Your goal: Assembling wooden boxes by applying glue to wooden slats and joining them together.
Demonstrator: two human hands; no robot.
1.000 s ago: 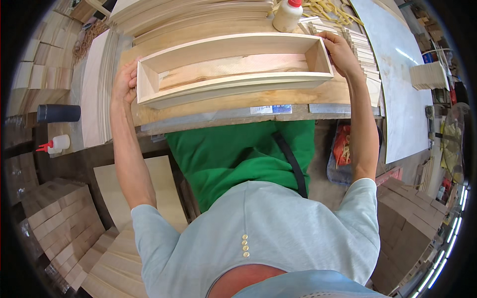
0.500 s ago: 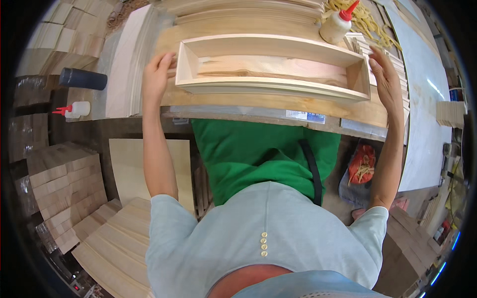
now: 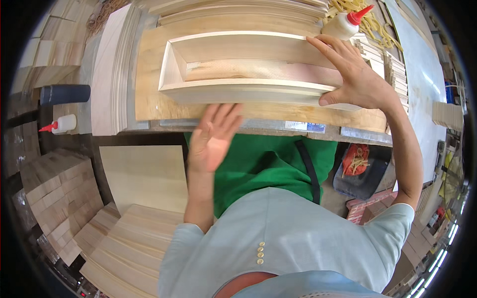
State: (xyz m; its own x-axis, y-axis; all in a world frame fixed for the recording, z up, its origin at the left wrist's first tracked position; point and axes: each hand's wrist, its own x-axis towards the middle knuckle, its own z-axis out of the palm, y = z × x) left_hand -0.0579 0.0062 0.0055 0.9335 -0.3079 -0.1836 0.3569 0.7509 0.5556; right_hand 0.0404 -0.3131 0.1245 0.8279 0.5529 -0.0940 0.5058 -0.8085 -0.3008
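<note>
A long, shallow wooden box (image 3: 238, 93) with an open top lies crosswise on a wooden board (image 3: 149, 107) on the bench. My right hand (image 3: 355, 74) spans the box's right end, fingers over the far wall and thumb against the near wall. That end is partly hidden under the palm. In front of the bench's near edge, my left hand (image 3: 214, 136) is raised with its fingers stretched out. It holds nothing and is apart from the box.
A glue bottle (image 3: 342, 25) with a red tip stands behind the box's right end, near yellow rubber bands (image 3: 370, 30). Thin wooden boards (image 3: 112, 74) are stacked at left. Another glue bottle (image 3: 64, 124) and a dark cylinder (image 3: 65, 94) lie farther left. Wooden strips (image 3: 392, 74) line the right.
My left hand has let go of the box's left end and come down toward me. My right hand has moved from outside the right end to across it. The box sits slightly farther left.
</note>
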